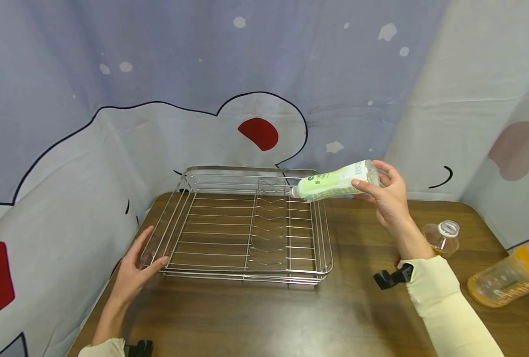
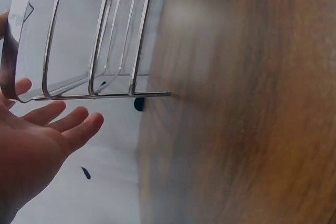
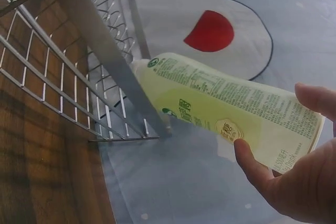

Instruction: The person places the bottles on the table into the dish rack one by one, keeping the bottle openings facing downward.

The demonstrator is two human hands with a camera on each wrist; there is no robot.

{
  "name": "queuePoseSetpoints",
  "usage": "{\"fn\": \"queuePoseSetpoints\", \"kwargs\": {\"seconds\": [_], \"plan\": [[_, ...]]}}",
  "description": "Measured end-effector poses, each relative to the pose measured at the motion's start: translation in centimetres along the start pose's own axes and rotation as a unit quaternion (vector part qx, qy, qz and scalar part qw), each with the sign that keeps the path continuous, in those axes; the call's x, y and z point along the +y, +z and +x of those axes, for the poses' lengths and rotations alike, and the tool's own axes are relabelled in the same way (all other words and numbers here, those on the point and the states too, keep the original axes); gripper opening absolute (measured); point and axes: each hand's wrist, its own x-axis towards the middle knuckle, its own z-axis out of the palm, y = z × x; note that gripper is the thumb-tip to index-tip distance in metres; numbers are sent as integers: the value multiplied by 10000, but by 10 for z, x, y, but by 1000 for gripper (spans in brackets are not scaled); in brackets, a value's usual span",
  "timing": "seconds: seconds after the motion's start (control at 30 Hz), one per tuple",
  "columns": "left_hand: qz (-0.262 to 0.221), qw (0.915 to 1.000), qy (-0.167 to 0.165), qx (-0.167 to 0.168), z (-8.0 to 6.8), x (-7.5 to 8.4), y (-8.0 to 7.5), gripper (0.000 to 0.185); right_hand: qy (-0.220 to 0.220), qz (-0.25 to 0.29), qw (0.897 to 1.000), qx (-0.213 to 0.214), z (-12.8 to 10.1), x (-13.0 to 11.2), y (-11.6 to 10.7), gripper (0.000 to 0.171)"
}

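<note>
A silver wire dish rack (image 1: 246,169) stands on the wooden table. At its front left corner is my left hand (image 1: 132,272), fingers extended around the outside and thumb at the front rim. Those fingers (image 2: 79,124) look straight beside the wires in the left wrist view. My right hand (image 1: 391,198) grips a light green plastic drink bottle (image 1: 331,184) by its base end. The bottle lies nearly sideways in the air, its neck pointing left over the rack's back right part. In the right wrist view, the rack's rim band crosses before the bottle's neck (image 3: 140,66).
On the right of the table (image 1: 264,317), a clear bottle with a white top (image 1: 442,238) stands partly behind my right forearm. Farther right is a clear bottle with orange ends (image 1: 505,280). A printed curtain (image 1: 179,59) hangs behind and at both sides.
</note>
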Motion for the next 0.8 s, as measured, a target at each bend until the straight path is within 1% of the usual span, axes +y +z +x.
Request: {"fn": "queuePoseSetpoints", "kwargs": {"seconds": [0.13,0.23,0.3,0.37,0.53,0.7,0.8], "plan": [[-517,9984,-92,-185,0,-3,1,80,-26,-360,9993,14,3,8,6,62],[-971,9947,-71,-318,1,-6,1,78,-25,-613,9981,58,5,14,10,63],[-1174,9924,-98,-361,1,-7,2,77,-29,-767,9970,86,7,17,13,64],[-1231,9916,-148,-374,1,-8,2,76,-66,-927,9956,89,8,21,15,64],[-1164,9922,-285,-337,0,-8,4,76,-175,-1376,9903,67,12,29,22,69],[-1207,9918,-251,-333,0,-11,4,75,-212,-1496,9885,31,15,37,27,74],[-1334,9901,-236,-368,0,-12,5,75,-192,-1542,9878,-25,17,41,29,74]]}}
